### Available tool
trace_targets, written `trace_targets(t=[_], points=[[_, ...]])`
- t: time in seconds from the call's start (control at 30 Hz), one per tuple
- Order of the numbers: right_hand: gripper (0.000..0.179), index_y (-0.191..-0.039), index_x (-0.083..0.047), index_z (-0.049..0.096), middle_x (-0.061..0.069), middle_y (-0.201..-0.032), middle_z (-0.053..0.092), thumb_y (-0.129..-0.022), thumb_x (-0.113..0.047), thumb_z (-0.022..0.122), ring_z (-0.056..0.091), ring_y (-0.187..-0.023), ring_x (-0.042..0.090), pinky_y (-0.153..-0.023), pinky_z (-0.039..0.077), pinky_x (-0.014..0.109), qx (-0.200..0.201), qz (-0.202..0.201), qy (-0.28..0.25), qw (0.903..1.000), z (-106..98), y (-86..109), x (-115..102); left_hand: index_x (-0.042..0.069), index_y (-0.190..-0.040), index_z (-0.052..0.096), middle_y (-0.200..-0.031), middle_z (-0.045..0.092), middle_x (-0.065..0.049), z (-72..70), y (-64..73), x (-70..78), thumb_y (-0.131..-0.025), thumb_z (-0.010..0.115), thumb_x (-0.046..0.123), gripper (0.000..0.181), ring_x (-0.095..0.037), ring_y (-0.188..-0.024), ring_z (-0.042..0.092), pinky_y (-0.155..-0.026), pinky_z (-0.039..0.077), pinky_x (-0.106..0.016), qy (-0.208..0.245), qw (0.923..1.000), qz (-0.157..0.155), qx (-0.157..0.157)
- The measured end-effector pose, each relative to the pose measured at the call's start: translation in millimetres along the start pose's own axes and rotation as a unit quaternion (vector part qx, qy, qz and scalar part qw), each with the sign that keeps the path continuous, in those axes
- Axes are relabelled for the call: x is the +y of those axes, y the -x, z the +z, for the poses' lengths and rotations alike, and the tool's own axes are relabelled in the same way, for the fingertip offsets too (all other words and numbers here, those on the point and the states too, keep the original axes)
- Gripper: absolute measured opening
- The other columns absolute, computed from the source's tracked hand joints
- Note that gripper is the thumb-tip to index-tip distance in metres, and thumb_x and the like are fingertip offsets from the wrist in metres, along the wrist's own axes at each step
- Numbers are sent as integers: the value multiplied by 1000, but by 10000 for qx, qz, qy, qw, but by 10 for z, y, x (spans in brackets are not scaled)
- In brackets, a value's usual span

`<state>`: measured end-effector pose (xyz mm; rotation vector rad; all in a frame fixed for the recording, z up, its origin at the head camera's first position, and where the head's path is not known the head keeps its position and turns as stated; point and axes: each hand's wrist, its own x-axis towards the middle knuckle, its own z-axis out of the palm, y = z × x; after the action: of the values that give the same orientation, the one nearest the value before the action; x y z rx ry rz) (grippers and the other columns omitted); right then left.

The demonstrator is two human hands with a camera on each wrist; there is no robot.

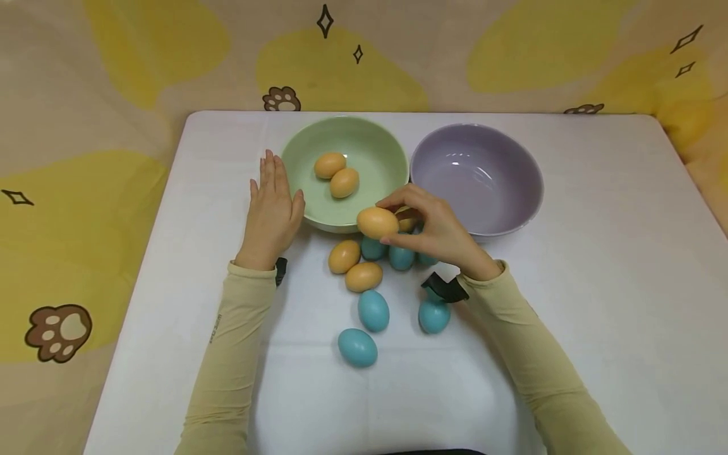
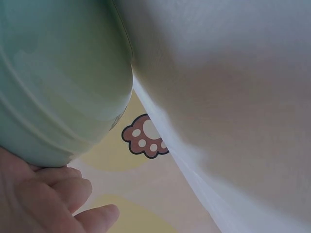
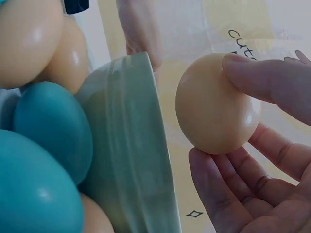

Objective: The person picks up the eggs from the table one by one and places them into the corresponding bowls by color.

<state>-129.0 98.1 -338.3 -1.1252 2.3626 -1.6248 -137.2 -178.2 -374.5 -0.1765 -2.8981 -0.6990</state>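
Observation:
My right hand (image 1: 429, 224) pinches an orange-yellow egg (image 1: 378, 223) between thumb and fingertips, at the near rim of the green bowl (image 1: 375, 151). In the right wrist view the held egg (image 3: 214, 104) shows beside the bowl's outer wall (image 3: 133, 145). My left hand (image 1: 272, 212) rests with straight fingers against the left side of that bowl; its fingers (image 2: 73, 189) touch the wall in the left wrist view. Two orange-yellow eggs (image 1: 344, 182) lie inside the green bowl. Below it on the table are more orange-yellow eggs (image 1: 364, 277) and several blue eggs (image 1: 373, 310), some partly hidden under the right hand.
A purple bowl (image 1: 474, 177) with nothing in it stands right of the green bowl. Closer to the front lie a blue egg (image 1: 357, 347) and another blue egg (image 1: 434, 317) by the right wrist. A patterned cloth (image 1: 364, 63) hangs behind the white table (image 1: 614, 284).

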Motion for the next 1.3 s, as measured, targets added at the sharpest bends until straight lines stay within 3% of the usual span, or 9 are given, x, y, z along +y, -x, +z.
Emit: trace_targets(t=[0.63,1.3], points=[[40,-110,-1,66,7,-104,61,-73,-7,80,58,-98,16,-78,51,31,27,256,67,9996,64,-307,71,-13,-145,10,-154,1,-25,-18,-3,23,-99,34,26,65,-34,-142,1,-110,9,-56,11,10000,-36,-59],[40,-111,0,65,8,-107,62,-75,-10,79,57,-99,18,-84,49,32,-413,531,277,9974,160,-523,164,-14,-145,9,-154,1,-25,-16,-7,10,-99,34,26,66,-35,-142,3,-110,9,-56,-42,10000,-17,-52]])
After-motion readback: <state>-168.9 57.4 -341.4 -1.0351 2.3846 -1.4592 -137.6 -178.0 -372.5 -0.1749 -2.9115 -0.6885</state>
